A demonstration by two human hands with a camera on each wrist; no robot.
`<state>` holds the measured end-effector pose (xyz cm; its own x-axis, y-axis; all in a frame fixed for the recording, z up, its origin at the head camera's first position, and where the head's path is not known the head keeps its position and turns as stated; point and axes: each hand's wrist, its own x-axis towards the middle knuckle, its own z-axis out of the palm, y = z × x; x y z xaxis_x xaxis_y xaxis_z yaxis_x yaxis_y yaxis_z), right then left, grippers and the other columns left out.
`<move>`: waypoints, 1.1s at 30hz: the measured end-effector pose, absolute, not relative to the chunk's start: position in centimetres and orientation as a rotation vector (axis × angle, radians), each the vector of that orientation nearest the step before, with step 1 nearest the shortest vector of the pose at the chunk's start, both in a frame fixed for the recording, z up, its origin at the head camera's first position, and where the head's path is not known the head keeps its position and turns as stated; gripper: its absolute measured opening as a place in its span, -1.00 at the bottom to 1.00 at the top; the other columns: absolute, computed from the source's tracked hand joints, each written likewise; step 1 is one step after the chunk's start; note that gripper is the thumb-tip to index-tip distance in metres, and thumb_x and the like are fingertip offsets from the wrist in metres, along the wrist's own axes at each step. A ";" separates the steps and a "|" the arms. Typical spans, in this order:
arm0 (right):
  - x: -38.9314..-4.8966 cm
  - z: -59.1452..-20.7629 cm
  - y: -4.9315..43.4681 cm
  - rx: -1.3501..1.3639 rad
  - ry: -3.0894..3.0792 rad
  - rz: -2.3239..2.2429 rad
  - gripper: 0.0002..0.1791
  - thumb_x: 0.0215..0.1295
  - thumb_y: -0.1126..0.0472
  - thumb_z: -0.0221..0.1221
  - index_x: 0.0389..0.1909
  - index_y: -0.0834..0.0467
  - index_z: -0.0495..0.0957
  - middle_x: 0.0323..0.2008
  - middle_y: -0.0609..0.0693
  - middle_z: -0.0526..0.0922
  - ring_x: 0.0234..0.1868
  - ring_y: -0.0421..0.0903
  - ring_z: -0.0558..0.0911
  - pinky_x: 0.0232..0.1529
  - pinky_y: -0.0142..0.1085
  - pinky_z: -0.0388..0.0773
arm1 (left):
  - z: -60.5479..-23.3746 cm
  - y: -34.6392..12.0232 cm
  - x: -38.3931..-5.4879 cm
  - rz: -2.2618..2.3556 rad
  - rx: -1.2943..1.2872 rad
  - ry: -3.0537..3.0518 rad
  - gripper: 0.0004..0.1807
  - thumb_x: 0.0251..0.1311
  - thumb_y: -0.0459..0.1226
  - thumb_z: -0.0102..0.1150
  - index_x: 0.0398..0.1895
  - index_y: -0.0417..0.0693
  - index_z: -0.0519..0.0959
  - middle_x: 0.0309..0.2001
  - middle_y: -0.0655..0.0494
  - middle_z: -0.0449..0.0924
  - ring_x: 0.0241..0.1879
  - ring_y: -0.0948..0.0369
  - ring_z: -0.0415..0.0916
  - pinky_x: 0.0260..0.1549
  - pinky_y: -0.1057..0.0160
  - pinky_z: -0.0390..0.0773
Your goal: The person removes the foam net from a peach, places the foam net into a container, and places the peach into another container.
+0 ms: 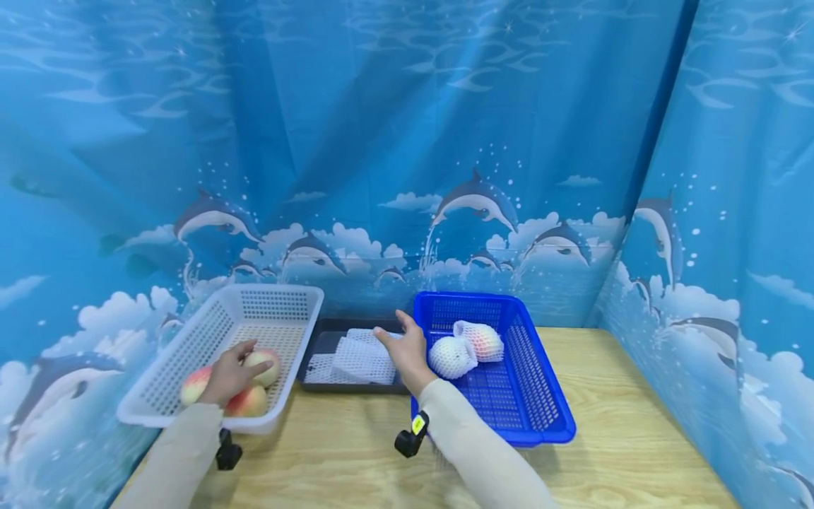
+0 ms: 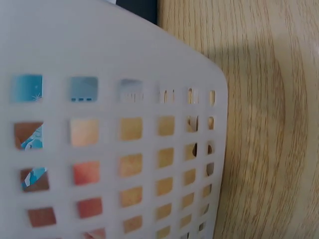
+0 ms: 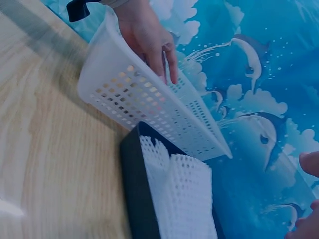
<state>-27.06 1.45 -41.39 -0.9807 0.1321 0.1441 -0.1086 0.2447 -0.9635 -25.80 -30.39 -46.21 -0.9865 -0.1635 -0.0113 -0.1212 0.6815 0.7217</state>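
Note:
My left hand reaches into the white basket, its thumb and fingers around a pale peach. Two more red-yellow peaches lie close by, one left of the hand and one just below it. In the left wrist view the basket wall hides the hand. My right hand is held with spread fingers and nothing in them, between the dark tray and the blue basket. White foam net sleeves lie flat in the tray.
Inside the blue basket rest two fruits in foam nets, one white-looking and one pinkish. All containers stand on a wooden table. A blue dolphin-print curtain hangs behind and along the sides.

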 end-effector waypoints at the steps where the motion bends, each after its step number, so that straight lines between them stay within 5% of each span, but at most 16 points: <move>1: -27.1 -41.3 1.8 -0.005 -2.302 1.837 -0.31 0.15 0.17 0.34 0.30 0.27 0.35 0.28 0.22 0.41 0.32 0.20 0.34 0.32 0.00 0.34 | -46.2 -30.5 -25.7 -1.212 0.234 -2.828 -0.13 0.21 -0.09 0.25 0.40 -0.42 0.08 0.33 -0.50 0.11 0.30 -0.35 0.11 0.25 -0.24 0.25; 15: -27.6 -40.5 6.3 0.034 -2.245 1.933 -0.31 0.22 0.19 0.28 0.35 0.25 0.29 0.34 0.23 0.33 0.38 0.18 0.26 0.34 -0.01 0.32 | -45.7 -31.4 -25.3 -1.344 0.222 -2.775 -0.10 0.21 -0.08 0.25 0.44 -0.36 0.03 0.41 -0.43 0.00 0.36 -0.34 -0.01 0.30 -0.25 0.18; 25: -28.0 -40.7 10.6 -0.024 -2.318 1.846 -0.32 0.23 0.13 0.28 0.35 0.19 0.29 0.35 0.18 0.33 0.39 0.15 0.24 0.38 -0.01 0.26 | -44.2 -30.7 -24.5 -1.381 0.140 -2.741 0.08 0.08 0.20 0.24 0.47 -0.25 0.02 0.42 -0.39 0.00 0.35 -0.33 0.04 0.29 -0.22 0.23; 33: -28.3 -41.8 13.0 -0.049 -2.335 1.807 -0.33 0.23 0.15 0.28 0.33 0.23 0.30 0.31 0.23 0.35 0.36 0.19 0.28 0.35 -0.01 0.30 | -43.2 -29.8 -23.8 -1.374 0.139 -2.755 0.02 0.11 0.18 0.23 0.47 -0.20 0.06 0.42 -0.34 0.05 0.35 -0.32 0.03 0.27 -0.26 0.23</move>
